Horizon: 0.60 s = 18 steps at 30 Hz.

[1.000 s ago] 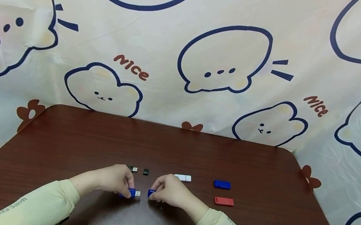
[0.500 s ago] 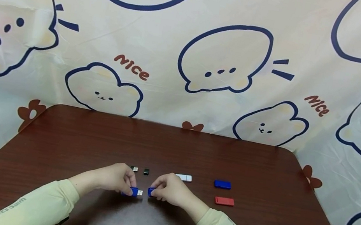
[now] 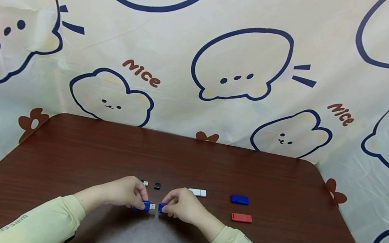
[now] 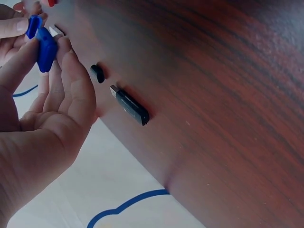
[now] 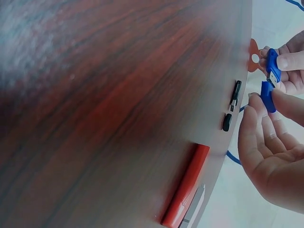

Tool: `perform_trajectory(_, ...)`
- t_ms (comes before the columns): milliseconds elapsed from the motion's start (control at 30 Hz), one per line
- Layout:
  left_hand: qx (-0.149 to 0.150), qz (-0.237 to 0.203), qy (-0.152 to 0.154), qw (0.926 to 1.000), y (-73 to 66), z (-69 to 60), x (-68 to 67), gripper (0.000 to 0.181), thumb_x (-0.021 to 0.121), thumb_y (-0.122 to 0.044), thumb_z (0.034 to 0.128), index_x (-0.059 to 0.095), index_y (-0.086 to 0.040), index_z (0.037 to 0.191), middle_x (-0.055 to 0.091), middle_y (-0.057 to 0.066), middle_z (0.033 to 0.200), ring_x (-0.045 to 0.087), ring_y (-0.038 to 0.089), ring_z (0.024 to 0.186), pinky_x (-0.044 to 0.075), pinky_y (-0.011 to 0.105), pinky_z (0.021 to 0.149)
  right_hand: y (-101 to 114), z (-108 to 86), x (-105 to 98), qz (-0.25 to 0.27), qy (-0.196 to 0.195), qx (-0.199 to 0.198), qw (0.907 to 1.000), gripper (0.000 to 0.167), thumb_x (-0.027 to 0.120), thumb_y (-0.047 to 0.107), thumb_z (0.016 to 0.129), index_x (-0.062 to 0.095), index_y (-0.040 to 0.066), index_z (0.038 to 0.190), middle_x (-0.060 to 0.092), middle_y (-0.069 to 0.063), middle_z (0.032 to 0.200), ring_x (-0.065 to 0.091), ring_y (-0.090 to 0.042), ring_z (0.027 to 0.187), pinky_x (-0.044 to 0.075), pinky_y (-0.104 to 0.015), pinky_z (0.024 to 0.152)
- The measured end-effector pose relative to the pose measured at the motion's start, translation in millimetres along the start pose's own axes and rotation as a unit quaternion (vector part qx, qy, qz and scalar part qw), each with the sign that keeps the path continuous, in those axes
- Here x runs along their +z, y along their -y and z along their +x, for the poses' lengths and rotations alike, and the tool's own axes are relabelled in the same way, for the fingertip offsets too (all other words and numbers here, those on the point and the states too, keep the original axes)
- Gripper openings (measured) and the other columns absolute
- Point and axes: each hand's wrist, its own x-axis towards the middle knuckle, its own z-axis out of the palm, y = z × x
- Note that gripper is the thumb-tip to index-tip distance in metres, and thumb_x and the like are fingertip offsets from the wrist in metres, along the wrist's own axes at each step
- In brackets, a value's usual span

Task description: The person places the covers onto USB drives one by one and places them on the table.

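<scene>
My left hand [image 3: 126, 192] pinches the body of a blue USB stick [image 3: 146, 205], its metal plug pointing right. Facing it, my right hand [image 3: 183, 205] pinches the stick's blue cap [image 3: 161, 207] between thumb and fingertips. In the head view a small gap parts plug and cap. From the right wrist the plug's tip appears close to the mouth of the cap [image 5: 268, 97], with the blue body [image 5: 272, 61] beyond it. Seen from the left wrist, the blue body [image 4: 46, 50] sits between thumb and fingers. Both pieces are held above the table.
Behind the hands lie a black USB stick [image 4: 130, 105] and its separate black cap [image 3: 157, 185]. A white USB stick [image 3: 198, 192] is partly hidden by my right hand. Farther right lie a blue USB stick [image 3: 240, 199] and a red one [image 3: 241, 218] on the brown table [image 3: 188, 159].
My left hand has moved slightly right and up with the blue stick's body, bringing the plug nearer the cap. The right hand has barely moved.
</scene>
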Motion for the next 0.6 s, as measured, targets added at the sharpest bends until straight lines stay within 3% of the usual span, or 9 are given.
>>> perform_trajectory(600, -0.001, -0.003, 0.004, 1.0, -1.9, -1.4, 2.8, 0.011, 0.07, -0.004, 0.0762, 0.063, 0.002, 0.083, 0.062, 0.001, 0.069, 0.052, 0.01, 0.062, 0.046, 0.028, 0.058, -0.1, 0.7, 2.8, 0.001, 0.0, -0.006, 1.0, 0.004, 0.068, 0.0, 0.079, 0.067, -0.001, 0.083, 0.065, -0.013, 0.068, 0.056, -0.012, 0.054, 0.05, -0.027, 0.05)
